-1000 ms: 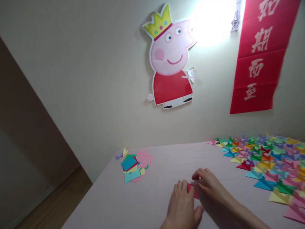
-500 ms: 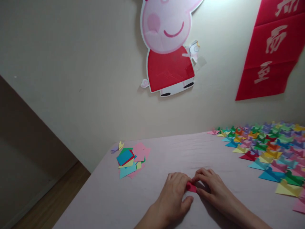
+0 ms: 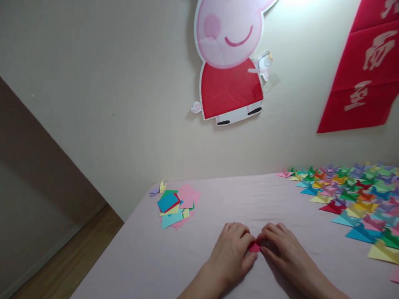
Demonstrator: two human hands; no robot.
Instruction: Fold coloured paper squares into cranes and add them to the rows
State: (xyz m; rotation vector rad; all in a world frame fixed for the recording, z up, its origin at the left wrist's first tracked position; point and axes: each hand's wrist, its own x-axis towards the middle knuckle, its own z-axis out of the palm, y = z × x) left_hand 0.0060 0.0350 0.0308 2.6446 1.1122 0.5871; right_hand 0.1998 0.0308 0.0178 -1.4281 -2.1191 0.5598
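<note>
A small red piece of folded paper [image 3: 254, 247] lies on the pale pink table [image 3: 149, 261] between my two hands. My left hand [image 3: 233, 253] rests knuckles up with its fingers curled, pinching the paper's left side. My right hand [image 3: 280, 249] meets it from the right, its fingertips pressed onto the same paper. Most of the paper is hidden under my fingers.
A loose pile of coloured paper squares [image 3: 176, 205] lies at the table's far left, with two small folded pieces [image 3: 158, 189] beside it. Several folded paper shapes [image 3: 352, 199] in many colours cover the right side. The wall behind carries a cartoon pig cutout [image 3: 232, 66] and a red banner [image 3: 364, 74].
My hands have drawn closer together over the red paper, so less of it shows. The camera has tipped downward and shifted slightly.
</note>
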